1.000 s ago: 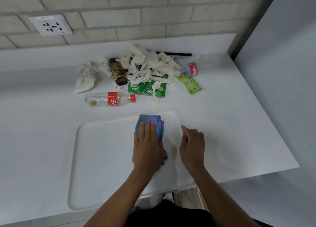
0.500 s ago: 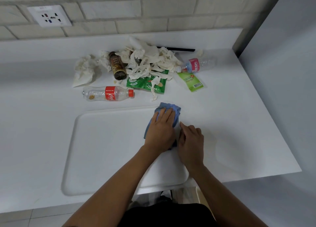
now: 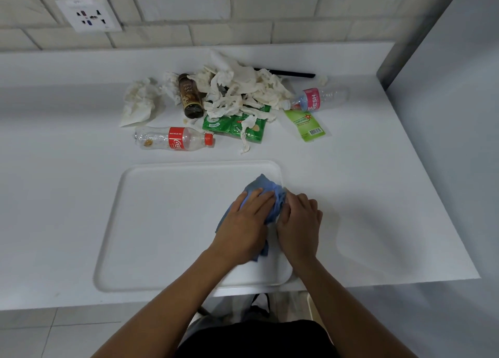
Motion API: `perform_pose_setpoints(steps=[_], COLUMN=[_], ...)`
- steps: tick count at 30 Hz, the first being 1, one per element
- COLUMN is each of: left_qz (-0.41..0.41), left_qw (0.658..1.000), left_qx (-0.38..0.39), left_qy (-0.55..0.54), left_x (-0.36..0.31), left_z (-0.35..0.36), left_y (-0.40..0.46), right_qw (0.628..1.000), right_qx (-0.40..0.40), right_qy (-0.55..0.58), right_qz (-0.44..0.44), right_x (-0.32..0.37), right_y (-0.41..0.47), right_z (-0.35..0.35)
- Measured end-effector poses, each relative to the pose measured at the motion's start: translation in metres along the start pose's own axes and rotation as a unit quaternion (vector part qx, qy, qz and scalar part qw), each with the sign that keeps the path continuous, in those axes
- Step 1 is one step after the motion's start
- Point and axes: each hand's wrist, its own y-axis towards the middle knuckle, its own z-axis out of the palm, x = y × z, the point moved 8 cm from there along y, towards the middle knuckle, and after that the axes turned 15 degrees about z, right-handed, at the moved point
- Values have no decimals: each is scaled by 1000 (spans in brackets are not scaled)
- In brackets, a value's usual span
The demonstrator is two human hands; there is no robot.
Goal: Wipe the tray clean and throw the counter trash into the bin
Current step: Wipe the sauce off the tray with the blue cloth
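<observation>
At the right end of the tray (image 3: 172, 222), near its far right corner, my left hand (image 3: 244, 222) lies flat on the blue cloth (image 3: 266, 189), fingers straight and pressing it down onto the tray floor. My right hand (image 3: 298, 222) sits just beside it, touching the cloth's right edge at the tray rim; its fingers are bent over the rim, but whether they pinch the cloth or only steady the tray I cannot tell.

The tray's long axis runs left to right across me, and nearly all of its unwiped-looking floor stretches away to the left of my hands. So I judge the coming strokes must travel leftward, and my left hand, already on the cloth, is the one placed to carry them.

The trash lies beyond the tray's far edge, well apart from my hands: a cola bottle (image 3: 175, 141) on its side, a dark bottle (image 3: 190, 97), a heap of crumpled tissues (image 3: 243, 90), green sachets (image 3: 235, 127), a green packet (image 3: 307, 125) and a pink-labelled bottle (image 3: 318, 98). No bin is in view.

The white surface (image 3: 67, 168) ends at a brick-tiled wall with a socket (image 3: 89, 14), and a grey panel closes it on the right.
</observation>
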Motion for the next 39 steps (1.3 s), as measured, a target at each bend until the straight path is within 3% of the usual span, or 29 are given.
perform_pose_setpoints(steps=[14,20,30,39], left_qz=[0,5,21,117], left_qw=[1000,1000,998,985], left_qx=[30,29,64,114], left_qy=[-3,-7,-17,-60], left_x=[-49,-49,-54,-73], left_z=[-6,-9,-2,-1], left_y=[-38,-42,-44,-65], right_qw=[1000,995,990,987], right_qx=[-21,100,34,29], right_qy=[-12,-21,-138,-159], right_qz=[5,10,-22,-13], right_x=[3,4,24,27], right_y=[12,49,56,53], right_z=[-1,5,13,11])
